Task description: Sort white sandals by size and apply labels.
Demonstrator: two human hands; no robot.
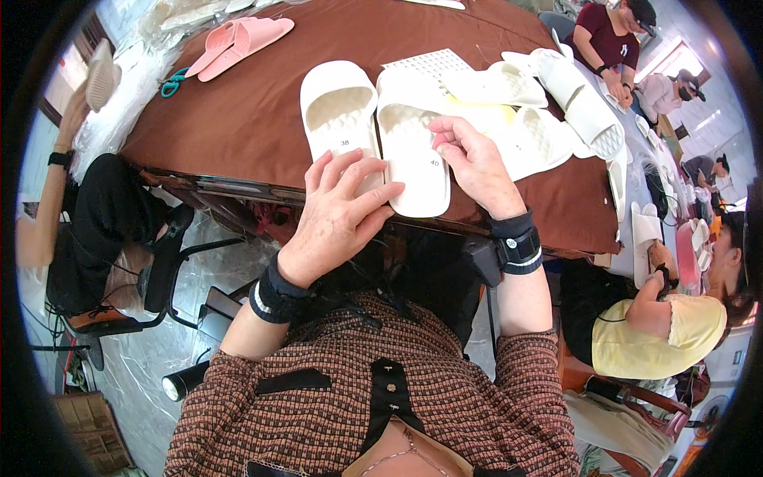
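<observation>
Two white slide slippers lie side by side at the near edge of the brown-covered table, toes pointing away from me. My left hand [338,208] has its fingers spread over the heel of the left slipper [338,86], and its thumb side reaches the edge of the right slipper [419,188]. Over the right slipper's insole, my right hand [479,168] is closed with thumb and index finger pinched together. Whatever is between those fingertips, if anything, is too small to make out. Each insole carries a small dark printed mark. Both my wrists wear dark bands.
Behind the slippers lies a white sheet of small labels [429,62]. More white slippers [548,139] are heaped at the right, with something yellow [499,116] beneath. Pink slippers [238,48] and a teal loop [173,83] sit far left. Several people work nearby, one in yellow [660,338].
</observation>
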